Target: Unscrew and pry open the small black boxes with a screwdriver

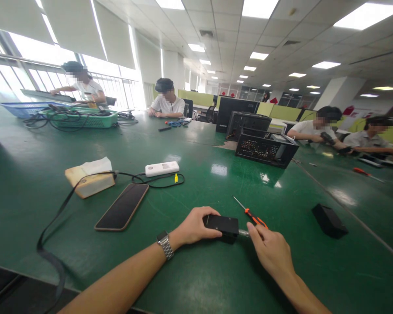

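My left hand (198,224), with a watch (164,244) on its wrist, grips a small black rectangular box (224,225) by its left end, thumb in front and fingers behind. At the right end of this box, the closed fingers of my right hand (271,248) hold a small silvery piece (244,233). That piece meets the box's end; my fingers hide most of it, so its kind is unclear. Just behind my right hand lies an orange-and-black screwdriver (253,216), its shaft pointing away to the left. Farther right, a second black box (329,221) rests on the green table (183,279).
Left of my hands lie a phone (122,207), a tissue pack (91,176) and a white power bank (162,168) with a black cable. Behind stand computer cases (265,148) and a green basket (81,118) of cables. Several people sit around the table.
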Available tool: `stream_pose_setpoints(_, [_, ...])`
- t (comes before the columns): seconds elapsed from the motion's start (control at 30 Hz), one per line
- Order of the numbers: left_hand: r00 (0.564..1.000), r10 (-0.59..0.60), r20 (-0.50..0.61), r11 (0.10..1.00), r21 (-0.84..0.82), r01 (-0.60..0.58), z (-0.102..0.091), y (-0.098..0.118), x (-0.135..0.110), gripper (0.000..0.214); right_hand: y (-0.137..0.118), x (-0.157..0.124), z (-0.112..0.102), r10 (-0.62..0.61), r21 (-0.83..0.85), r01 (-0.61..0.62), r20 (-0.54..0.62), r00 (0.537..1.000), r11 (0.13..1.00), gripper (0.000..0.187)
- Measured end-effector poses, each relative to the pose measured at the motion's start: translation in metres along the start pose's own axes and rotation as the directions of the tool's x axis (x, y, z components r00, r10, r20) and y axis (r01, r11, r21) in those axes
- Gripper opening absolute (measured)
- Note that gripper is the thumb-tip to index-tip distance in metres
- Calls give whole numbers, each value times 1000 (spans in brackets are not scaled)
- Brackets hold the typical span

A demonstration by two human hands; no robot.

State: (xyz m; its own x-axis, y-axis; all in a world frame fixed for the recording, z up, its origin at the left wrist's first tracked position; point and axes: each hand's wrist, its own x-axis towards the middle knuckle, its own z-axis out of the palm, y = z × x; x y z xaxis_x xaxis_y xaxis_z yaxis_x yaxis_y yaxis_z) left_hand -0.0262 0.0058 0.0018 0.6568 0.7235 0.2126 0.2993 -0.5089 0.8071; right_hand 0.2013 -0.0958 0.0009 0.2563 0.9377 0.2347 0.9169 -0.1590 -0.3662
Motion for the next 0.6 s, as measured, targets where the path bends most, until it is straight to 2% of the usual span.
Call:
stream_pose_setpoints(0.1, [1000,6,-3,1000,-9,-6,1,-1,0,41,-1,0,-1,28,-3,-28,-1,1000,1000,52])
stream_pose_setpoints(0.33, [1000,-30,7,998,-50,30,1,3,1,41,3,3,4,14,32,-22,225,974,999,54])
stream_pose_setpoints(0.43, [1000,-27,12,997,-68,27,1,3,0,41,4,4,5,29,33,-38,235,972,999,54])
stream_pose_setpoints(0.6, [999,-42,9,992,-116,43,0,-1,-1,45,5,5,6,23,40,-31,173,985,999,55])
